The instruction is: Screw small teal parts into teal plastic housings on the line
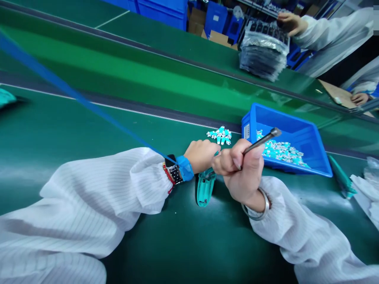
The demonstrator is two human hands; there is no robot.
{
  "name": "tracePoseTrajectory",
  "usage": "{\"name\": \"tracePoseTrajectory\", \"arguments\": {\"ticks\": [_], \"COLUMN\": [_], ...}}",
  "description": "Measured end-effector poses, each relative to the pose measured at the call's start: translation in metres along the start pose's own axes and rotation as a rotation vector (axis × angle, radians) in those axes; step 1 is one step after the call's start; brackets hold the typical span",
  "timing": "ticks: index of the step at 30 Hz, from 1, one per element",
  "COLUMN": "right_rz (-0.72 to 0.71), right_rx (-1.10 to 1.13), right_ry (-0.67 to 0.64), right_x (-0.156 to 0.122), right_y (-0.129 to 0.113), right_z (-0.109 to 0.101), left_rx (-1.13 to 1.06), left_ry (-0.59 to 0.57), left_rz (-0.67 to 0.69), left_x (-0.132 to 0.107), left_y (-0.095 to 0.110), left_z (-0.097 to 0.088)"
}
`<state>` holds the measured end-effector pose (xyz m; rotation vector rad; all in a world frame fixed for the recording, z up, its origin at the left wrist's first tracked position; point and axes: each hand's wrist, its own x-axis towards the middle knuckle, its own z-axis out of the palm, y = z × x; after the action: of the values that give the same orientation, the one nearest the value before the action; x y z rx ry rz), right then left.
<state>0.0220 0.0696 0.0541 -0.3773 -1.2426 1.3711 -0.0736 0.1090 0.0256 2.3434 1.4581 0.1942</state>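
Observation:
My left hand (pixel 201 156) is curled into a fist at the middle of the belt, with an anti-static wrist strap (pixel 185 167) and a wristwatch (pixel 172 169) on its wrist. My right hand (pixel 239 169) is closed around a dark metal rod-shaped tool (pixel 262 140) whose tip points toward the blue bin (pixel 296 130). Under both hands hangs a teal-handled tool (pixel 205 188), its upper end hidden behind my fingers. I cannot tell if my left hand grips it. A small heap of teal and white parts (pixel 219 135) lies just beyond my left hand, and more fill the bin (pixel 281 152).
A blue cord (pixel 71 92) runs from the wrist strap to the upper left over the green conveyor belt (pixel 148 244). Another teal tool (pixel 342 177) and white sheets (pixel 367 189) lie at right. Across the belt, a co-worker's hand (pixel 291 23) rests on bagged black trays (pixel 263 51).

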Motion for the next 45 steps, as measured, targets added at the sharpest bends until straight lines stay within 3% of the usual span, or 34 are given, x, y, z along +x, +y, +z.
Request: {"name": "tracePoseTrajectory", "arguments": {"ticks": [7, 14, 21, 45], "right_rz": [-0.052, -0.041, -0.104, -0.003], "right_rx": [-0.026, -0.063, -0.128, -0.154], "right_ry": [0.005, -0.047, 0.123, 0.148], "right_x": [-0.002, -0.007, -0.001, -0.003], "right_y": [0.004, 0.004, -0.015, -0.013], "right_z": [0.005, 0.001, 0.003, 0.005], "left_rx": [-0.056, -0.007, -0.006, 0.003], "left_ry": [-0.030, 0.033, 0.064, 0.123], "left_rz": [-0.049, -0.056, -0.061, -0.033], "left_x": [-0.001, 0.000, -0.002, -0.002], "left_y": [0.004, 0.004, 0.004, 0.001], "left_z": [-0.003, 0.003, 0.003, 0.007]}}
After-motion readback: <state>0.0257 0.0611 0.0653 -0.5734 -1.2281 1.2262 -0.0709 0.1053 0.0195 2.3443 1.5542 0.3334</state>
